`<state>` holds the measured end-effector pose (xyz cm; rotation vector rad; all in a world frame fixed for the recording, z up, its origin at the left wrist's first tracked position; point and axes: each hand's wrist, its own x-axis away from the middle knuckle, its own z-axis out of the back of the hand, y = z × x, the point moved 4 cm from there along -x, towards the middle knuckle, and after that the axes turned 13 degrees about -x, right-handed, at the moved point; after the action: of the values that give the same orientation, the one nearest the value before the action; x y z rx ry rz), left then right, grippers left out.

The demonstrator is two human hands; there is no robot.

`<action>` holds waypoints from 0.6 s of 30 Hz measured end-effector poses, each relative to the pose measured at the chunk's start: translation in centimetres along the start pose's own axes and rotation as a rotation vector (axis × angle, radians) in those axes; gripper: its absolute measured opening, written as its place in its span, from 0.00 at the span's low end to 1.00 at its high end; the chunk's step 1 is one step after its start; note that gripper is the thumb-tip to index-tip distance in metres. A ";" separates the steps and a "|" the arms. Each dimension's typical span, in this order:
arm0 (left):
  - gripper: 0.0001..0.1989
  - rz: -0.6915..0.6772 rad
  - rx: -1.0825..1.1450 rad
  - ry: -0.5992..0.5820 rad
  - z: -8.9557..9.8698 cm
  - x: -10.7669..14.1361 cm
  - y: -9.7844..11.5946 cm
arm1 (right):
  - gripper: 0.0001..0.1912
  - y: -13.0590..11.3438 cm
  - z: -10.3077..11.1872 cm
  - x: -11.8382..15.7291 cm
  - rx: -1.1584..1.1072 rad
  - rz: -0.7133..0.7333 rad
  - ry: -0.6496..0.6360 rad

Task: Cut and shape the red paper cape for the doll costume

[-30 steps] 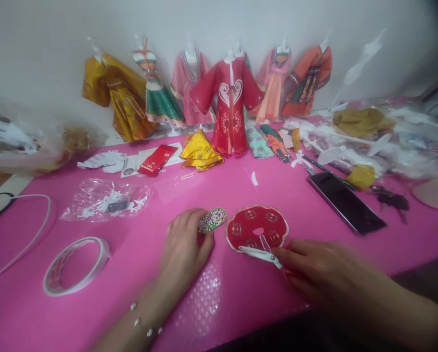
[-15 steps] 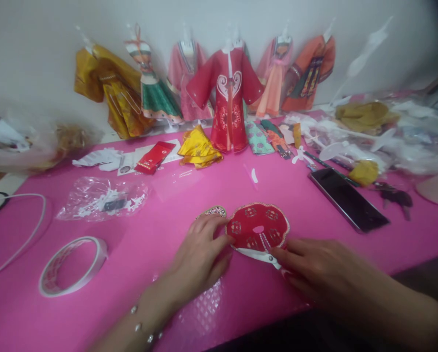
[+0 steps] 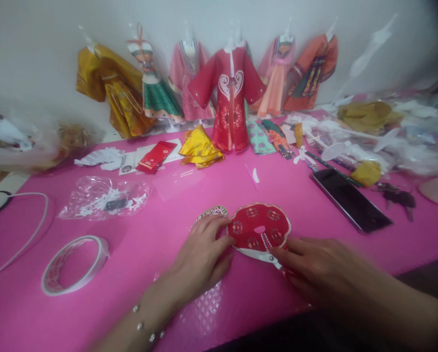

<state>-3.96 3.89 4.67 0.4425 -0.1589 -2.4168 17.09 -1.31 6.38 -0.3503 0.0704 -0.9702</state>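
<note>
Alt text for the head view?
A left hand touches the left edge of a scalloped red piece on a pink table while the right hand holds scissors at its near edge. Small garments stand in a row behind.

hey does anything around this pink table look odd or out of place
Mainly the white doll form at the back right: it is bare, while the others in the row wear garments. It also looks tilted, though lens distortion may explain that.

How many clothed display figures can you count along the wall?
7. Left to right: mustard figure, green-skirted figure, pink figure, red-coated figure, pale green figure mostly hidden behind it, peach-skirted figure, orange figure. Others could be hidden.
</note>
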 end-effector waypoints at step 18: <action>0.18 0.028 0.016 0.036 0.6 -0.1 -0.3 | 0.12 -0.8 3.0 0.5 -0.048 -0.028 -0.007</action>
<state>-4.28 4.18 5.22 0.4869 -0.1672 -2.3804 17.34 -1.37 9.48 -0.4000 0.0822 -0.9962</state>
